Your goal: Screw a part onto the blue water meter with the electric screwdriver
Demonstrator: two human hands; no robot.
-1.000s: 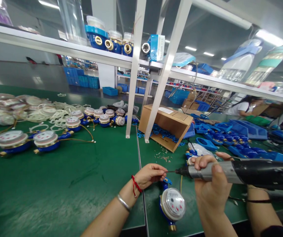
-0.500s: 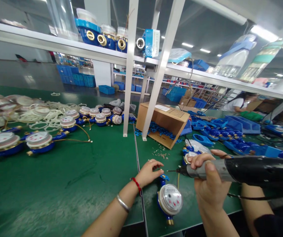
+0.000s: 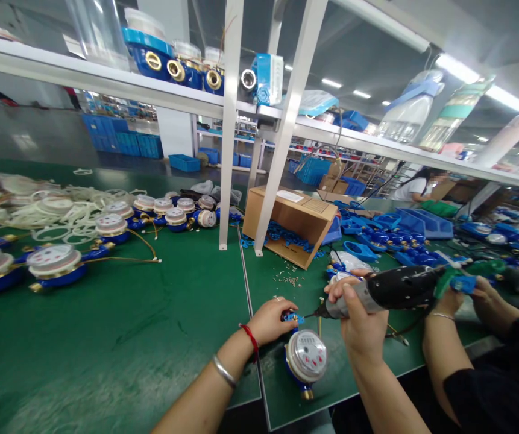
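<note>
A blue water meter [image 3: 306,360] with a clear dial lies on the green table [image 3: 150,325] near the front edge. My left hand [image 3: 269,319] pinches a small blue clip [image 3: 292,316] at the meter's far end. My right hand [image 3: 359,320] grips the grey nose of a black electric screwdriver [image 3: 392,289]. The screwdriver lies almost level, pointing left, and its thin bit [image 3: 308,314] touches the blue clip.
Finished meters [image 3: 55,265] and white rings [image 3: 73,208] cover the left side. An open cardboard box [image 3: 292,223] of blue parts lies behind white shelf posts [image 3: 225,150]. Small screws [image 3: 290,279] are scattered nearby. A co-worker's dark-sleeved arm [image 3: 440,349] reaches in at right.
My left hand dropped from the screwdriver's bit down to the blue clip on the meter. The screwdriver moved left and down until its bit met the clip. The view turned right.
</note>
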